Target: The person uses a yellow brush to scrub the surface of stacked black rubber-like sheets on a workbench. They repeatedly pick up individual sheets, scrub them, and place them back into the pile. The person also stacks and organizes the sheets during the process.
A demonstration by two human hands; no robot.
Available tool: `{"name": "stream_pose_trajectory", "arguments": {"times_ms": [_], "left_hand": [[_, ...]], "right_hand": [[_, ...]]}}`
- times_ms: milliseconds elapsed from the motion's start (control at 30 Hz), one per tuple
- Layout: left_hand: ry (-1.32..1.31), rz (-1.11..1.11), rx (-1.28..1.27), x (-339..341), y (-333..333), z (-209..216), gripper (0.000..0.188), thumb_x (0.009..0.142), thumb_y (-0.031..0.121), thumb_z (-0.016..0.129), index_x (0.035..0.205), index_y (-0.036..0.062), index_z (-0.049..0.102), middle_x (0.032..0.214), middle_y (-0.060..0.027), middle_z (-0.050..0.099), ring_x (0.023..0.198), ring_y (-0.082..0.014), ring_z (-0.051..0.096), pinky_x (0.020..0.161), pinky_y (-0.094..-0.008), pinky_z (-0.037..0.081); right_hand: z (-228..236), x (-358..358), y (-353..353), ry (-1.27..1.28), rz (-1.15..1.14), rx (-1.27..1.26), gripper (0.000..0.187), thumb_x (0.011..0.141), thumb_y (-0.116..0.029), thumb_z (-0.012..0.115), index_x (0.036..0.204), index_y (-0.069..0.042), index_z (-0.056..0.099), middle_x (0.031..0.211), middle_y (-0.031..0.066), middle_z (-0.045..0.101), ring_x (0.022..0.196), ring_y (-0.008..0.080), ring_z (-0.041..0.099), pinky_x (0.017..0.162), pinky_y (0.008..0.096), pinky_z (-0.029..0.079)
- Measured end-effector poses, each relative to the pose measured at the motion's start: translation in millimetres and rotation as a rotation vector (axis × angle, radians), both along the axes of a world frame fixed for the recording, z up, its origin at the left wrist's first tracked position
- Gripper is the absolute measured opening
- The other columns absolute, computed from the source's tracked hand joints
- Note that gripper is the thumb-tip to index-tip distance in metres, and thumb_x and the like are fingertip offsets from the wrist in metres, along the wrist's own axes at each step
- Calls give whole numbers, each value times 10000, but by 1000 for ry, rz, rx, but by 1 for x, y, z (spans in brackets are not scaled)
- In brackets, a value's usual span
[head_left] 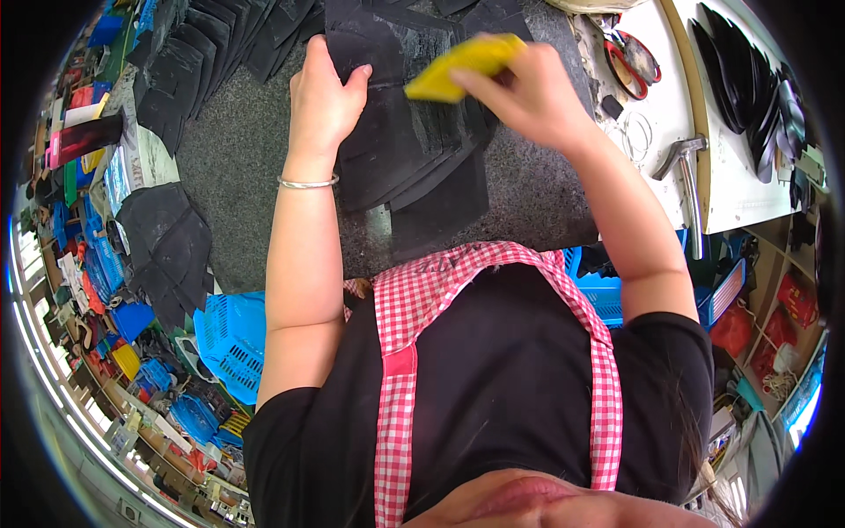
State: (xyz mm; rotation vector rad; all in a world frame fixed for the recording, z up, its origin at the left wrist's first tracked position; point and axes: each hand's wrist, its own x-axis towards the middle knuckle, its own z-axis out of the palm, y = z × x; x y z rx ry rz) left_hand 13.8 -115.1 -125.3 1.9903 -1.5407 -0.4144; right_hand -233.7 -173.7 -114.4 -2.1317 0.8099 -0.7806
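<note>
My left hand (329, 99) is at the left edge of a stack of black, flat, cut pieces (387, 136), thumb on top and the other fingers at the edge, gripping it. Pale streaks mark the upper face of the stack. In my right hand (539, 92) is a thin yellow flat piece (462, 69), pinched between thumb and fingers and slightly blurred. It hangs over the streaked part of the stack; whether it touches is hard to see. The pieces lie fanned on a dark speckled slab (537, 198).
More black pieces (207, 44) lie overlapped at the far left, others (165, 242) at the slab's left edge. To the right are red-handled scissors (629, 63), a hammer (687, 180) and black curved pieces (739, 84). A blue basket (233, 339) stands below the slab.
</note>
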Motion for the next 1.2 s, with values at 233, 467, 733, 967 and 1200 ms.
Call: {"name": "stream_pose_trajectory", "arguments": {"times_ms": [233, 467, 733, 967, 1200], "left_hand": [[-5, 5, -30, 2, -2, -4, 450, 857, 154, 757, 1211, -20, 541, 1099, -275, 719, 1057, -464, 685, 923, -490, 545], [32, 27, -213, -11, 10, -5, 395, 865, 123, 759, 1178, 18, 543, 957, -257, 723, 905, -471, 702, 786, -522, 562], [901, -68, -515, 104, 23, 31, 343, 996, 11, 642, 1324, 32, 541, 1296, -116, 657, 1139, -211, 672, 998, -370, 543], [475, 246, -364, 421, -16, 59, 414, 988, 144, 704, 1340, 9, 534, 1293, -122, 653, 1165, -202, 643, 1013, -324, 497], [38, 21, -182, 184, -63, 42, 699, 845, 542, 818, 1213, -18, 619, 1093, -129, 710, 973, -238, 685, 892, -358, 534]], "right_hand": [[-16, 16, -46, -46, 42, -409, 161, 900, -118, 732, 1026, -18, 725, 938, 170, 718, 827, 339, 713, 709, 380, 565], [-9, -34, 25, -179, 113, 35, 102, 884, -33, 746, 984, -41, 722, 881, 104, 699, 698, 241, 674, 640, 333, 534], [13, -24, 17, 88, -246, 122, 122, 961, -129, 718, 994, -11, 725, 780, 56, 684, 624, 125, 593, 579, 282, 443], [24, -67, -43, -346, -685, 105, 186, 977, -160, 739, 1019, 21, 754, 659, -41, 599, 536, 3, 460, 480, 200, 317], [35, -80, -102, 219, -894, -272, 212, 895, -145, 731, 1025, 22, 754, 878, 228, 736, 751, 370, 715, 694, 403, 555]]}}
